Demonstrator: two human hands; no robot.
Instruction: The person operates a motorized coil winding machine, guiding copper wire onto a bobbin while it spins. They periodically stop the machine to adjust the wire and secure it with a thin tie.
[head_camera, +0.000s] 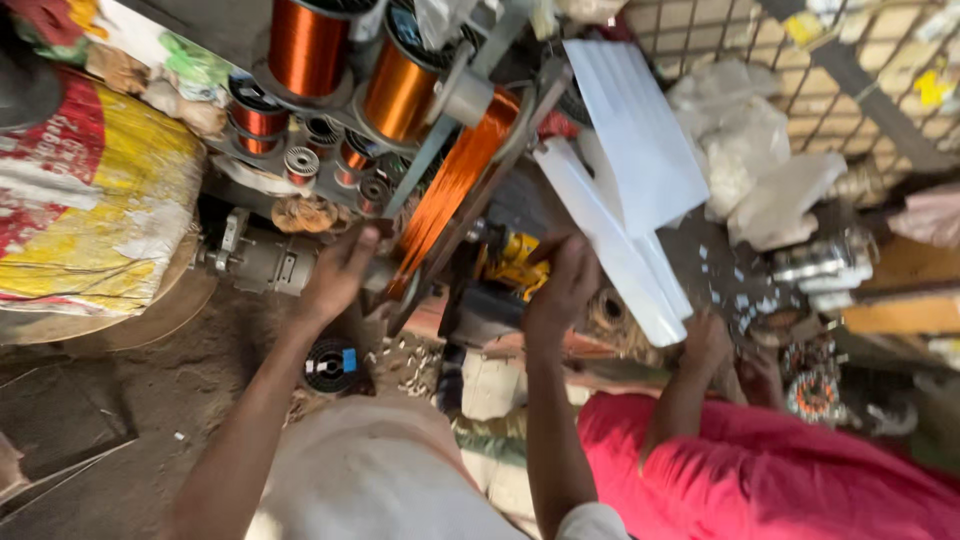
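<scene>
Copper wire coil (452, 185), taut on winder frame w/ spools above bench, likely stiff, scratch-prone, best held by frame edges; left hand (338, 275) grips frame base, right hand (562, 290) closed on yellow part (512, 262).

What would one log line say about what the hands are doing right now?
left hand: on winder frame by copper wire band | right hand: at yellow part | another person's hand: near white sheets
</scene>
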